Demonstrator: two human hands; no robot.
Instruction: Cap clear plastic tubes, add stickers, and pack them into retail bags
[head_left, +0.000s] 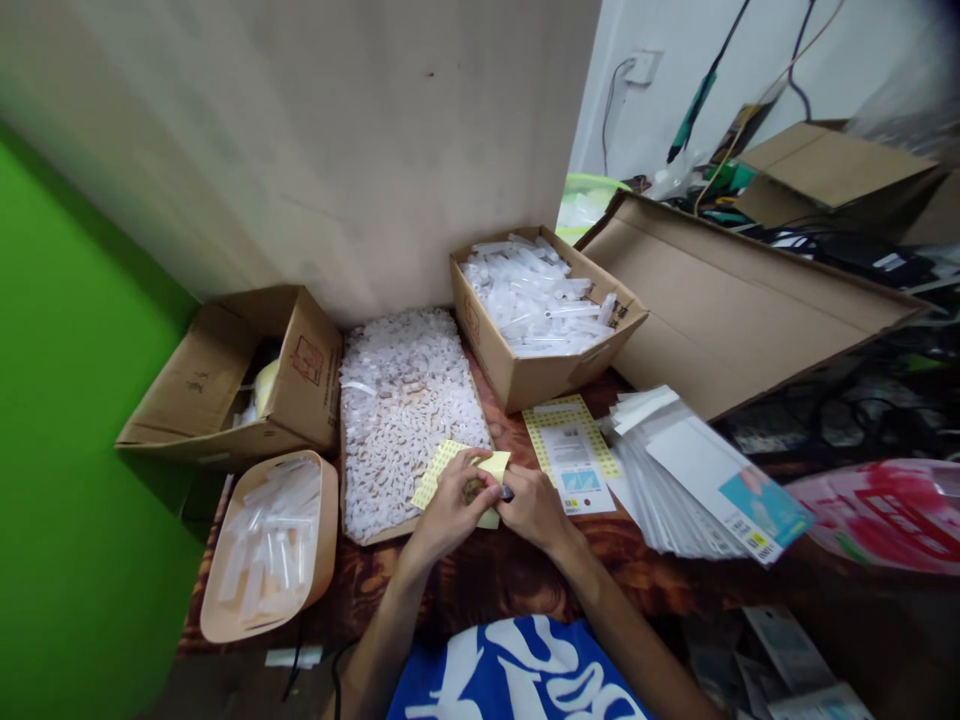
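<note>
My left hand (455, 503) is closed on a curled yellow sticker sheet (433, 478), which bends up over the fingers. Close beside it, my right hand (538, 508) is pinched near the sheet's edge, with a small dark spot at its fingertips that I cannot make out. Both hands meet over the front right corner of a shallow cardboard tray (375, 538) full of small white plastic pieces (420, 400). Right of the hands, a second yellow sticker sheet (541, 428) lies under a clear package with a printed card (574, 465).
A fanned stack of clear packages (675, 480) lies at right. Behind stands a carton (517, 385) of clear plastic tubes (532, 295). At left are an open carton (300, 390) and a beige bin (328, 520) holding tubes. A cardboard flap (712, 310) leans at back right.
</note>
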